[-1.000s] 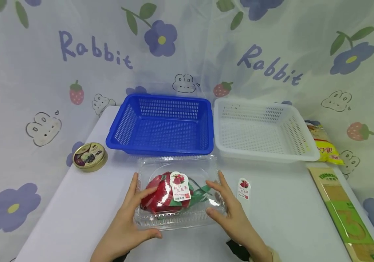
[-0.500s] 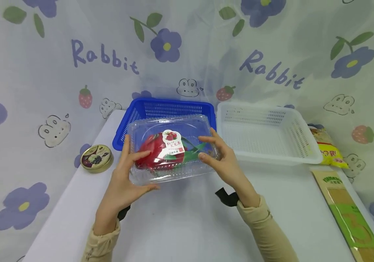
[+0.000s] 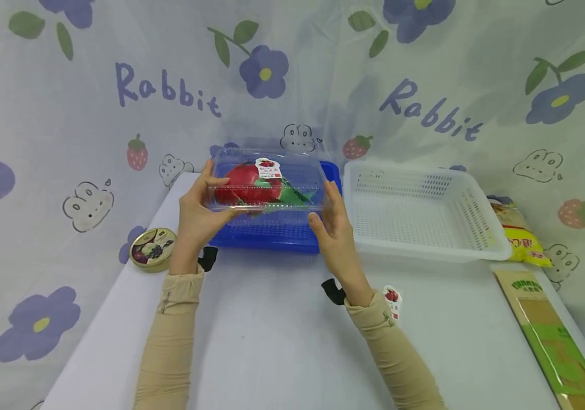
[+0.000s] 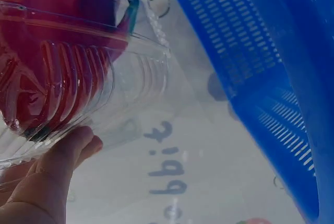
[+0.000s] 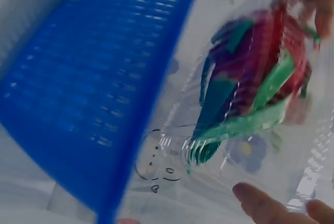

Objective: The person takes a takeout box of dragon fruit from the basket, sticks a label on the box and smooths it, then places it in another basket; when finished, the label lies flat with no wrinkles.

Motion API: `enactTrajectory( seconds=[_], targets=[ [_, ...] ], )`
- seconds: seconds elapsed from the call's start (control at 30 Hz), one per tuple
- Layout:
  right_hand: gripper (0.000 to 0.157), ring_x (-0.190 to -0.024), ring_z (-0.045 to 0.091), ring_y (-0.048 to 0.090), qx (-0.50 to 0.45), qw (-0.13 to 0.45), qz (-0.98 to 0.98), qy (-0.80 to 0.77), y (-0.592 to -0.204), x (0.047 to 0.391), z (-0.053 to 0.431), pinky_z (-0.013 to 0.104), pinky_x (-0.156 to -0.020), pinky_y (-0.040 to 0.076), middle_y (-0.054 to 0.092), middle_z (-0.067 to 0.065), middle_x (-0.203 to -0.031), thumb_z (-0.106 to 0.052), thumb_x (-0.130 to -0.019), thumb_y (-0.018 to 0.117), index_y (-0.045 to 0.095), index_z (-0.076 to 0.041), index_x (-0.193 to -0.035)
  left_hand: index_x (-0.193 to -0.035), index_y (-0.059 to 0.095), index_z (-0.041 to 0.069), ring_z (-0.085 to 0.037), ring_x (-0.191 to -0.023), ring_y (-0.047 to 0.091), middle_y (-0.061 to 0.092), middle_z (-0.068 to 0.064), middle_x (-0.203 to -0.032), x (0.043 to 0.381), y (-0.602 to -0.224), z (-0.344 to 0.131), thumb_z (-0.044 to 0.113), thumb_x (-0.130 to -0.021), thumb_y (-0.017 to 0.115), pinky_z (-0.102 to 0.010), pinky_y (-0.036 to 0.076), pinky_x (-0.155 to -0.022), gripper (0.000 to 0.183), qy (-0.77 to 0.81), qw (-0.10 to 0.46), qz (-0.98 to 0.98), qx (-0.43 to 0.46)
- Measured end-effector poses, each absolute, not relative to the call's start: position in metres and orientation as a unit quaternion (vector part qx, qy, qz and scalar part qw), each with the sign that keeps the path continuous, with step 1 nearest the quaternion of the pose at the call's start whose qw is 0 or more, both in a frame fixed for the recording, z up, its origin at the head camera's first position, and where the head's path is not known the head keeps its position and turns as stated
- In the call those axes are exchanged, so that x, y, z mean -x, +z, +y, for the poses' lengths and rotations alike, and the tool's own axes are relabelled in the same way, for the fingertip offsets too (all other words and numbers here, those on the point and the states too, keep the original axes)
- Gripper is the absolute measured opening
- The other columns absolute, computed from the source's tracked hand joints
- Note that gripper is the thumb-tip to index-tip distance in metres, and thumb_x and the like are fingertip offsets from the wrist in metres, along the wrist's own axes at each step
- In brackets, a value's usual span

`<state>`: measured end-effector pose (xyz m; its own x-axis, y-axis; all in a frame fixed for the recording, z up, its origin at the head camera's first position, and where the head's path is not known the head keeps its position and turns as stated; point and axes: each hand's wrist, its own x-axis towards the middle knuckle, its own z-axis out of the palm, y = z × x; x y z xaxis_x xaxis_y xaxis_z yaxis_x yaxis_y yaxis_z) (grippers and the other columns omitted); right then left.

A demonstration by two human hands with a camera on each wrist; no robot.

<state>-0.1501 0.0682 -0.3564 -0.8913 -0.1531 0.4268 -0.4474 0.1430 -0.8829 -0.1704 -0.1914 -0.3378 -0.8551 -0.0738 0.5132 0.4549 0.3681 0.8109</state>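
A clear plastic clamshell box (image 3: pixel 292 165) hangs above the blue basket (image 3: pixel 271 239) in the head view, held between both hands. Inside it lies a red dragon fruit (image 3: pixel 243 176) with green leaf tips, and a white label (image 3: pixel 268 168) is stuck on the lid. My left hand (image 3: pixel 197 208) grips the box's left end, thumb along the front lower edge. At the right end my right hand (image 3: pixel 335 236) holds the box, its thumb near the front corner. The left wrist view shows the fruit (image 4: pixel 57 36) through ribbed plastic, close to the basket's blue wall (image 4: pixel 229 41).
A white basket (image 3: pixel 425 250) stands right of the blue one. On the left sits a round gold tin (image 3: pixel 152 250). A yellow snack bag (image 3: pixel 523 239) and a long green-and-tan packet (image 3: pixel 553 336) lie at the right. Another dragon fruit label (image 3: pixel 392 300) rests near my right sleeve.
Both hands have lifted the box off the table and carried it forward over the blue basket. Its front side now faces me more. The baskets and other items stay put.
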Motion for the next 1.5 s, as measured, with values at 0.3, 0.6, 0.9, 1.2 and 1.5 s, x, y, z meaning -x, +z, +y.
enactTrajectory(
  seconds=[0.3, 0.6, 0.9, 1.2, 1.5],
  targets=[
    [0.075, -0.149, 0.044, 0.004, -0.066, 0.114, -0.895, 0.426, -0.407, 0.12, 0.049, 0.063, -0.117, 0.017, 0.007, 0.026, -0.16, -0.045, -0.099, 0.048, 0.023, 0.003, -0.151, -0.121, 0.059, 0.008, -0.034, -0.137, 0.044, 0.027, 0.0, -0.16, 0.221, -0.337, -0.194, 0.019, -0.074, 0.085, -0.048, 0.047, -0.104, 0.055, -0.524, 0.152, -0.837, 0.044],
    [0.079, -0.15, 0.041, 0.004, -0.027, 0.14, -0.925, 0.352, -0.436, 0.106, 0.045, 0.062, -0.117, 0.019, 0.005, 0.028, -0.16, -0.037, -0.096, 0.058, 0.022, 0.009, -0.149, -0.12, 0.06, 0.012, -0.039, -0.144, 0.03, 0.022, -0.002, -0.162, 0.252, -0.342, -0.195, 0.032, -0.074, 0.085, -0.055, 0.039, -0.109, 0.056, -0.486, 0.071, -0.87, 0.051],
    [0.082, -0.149, 0.042, 0.005, -0.025, 0.143, -0.915, 0.377, -0.444, 0.103, 0.05, 0.057, -0.118, 0.02, -0.003, 0.027, -0.16, -0.03, -0.096, 0.06, 0.013, 0.009, -0.151, -0.122, 0.058, 0.013, -0.036, -0.145, 0.029, 0.029, -0.009, -0.159, 0.275, -0.346, -0.195, 0.034, -0.073, 0.085, -0.057, 0.034, -0.112, 0.059, -0.457, 0.024, -0.888, 0.038],
    [0.08, -0.148, 0.044, 0.01, -0.049, 0.149, -0.92, 0.359, -0.444, 0.102, 0.05, 0.055, -0.116, 0.025, 0.002, 0.028, -0.16, -0.028, -0.096, 0.061, 0.015, 0.009, -0.15, -0.133, 0.046, 0.006, -0.038, -0.147, 0.023, 0.029, -0.015, -0.157, 0.278, -0.36, -0.209, 0.025, -0.08, 0.08, -0.058, 0.029, -0.114, 0.066, -0.466, -0.041, -0.884, 0.025],
    [0.08, -0.148, 0.042, 0.01, -0.039, 0.151, -0.918, 0.364, -0.444, 0.103, 0.051, 0.054, -0.117, 0.026, 0.002, 0.027, -0.16, -0.026, -0.095, 0.061, 0.015, 0.008, -0.151, -0.155, 0.019, 0.009, -0.042, -0.143, 0.03, 0.025, -0.024, -0.157, 0.28, -0.349, -0.211, 0.041, -0.088, 0.07, -0.056, 0.029, -0.115, 0.09, -0.365, -0.175, -0.912, 0.065]
  ],
)
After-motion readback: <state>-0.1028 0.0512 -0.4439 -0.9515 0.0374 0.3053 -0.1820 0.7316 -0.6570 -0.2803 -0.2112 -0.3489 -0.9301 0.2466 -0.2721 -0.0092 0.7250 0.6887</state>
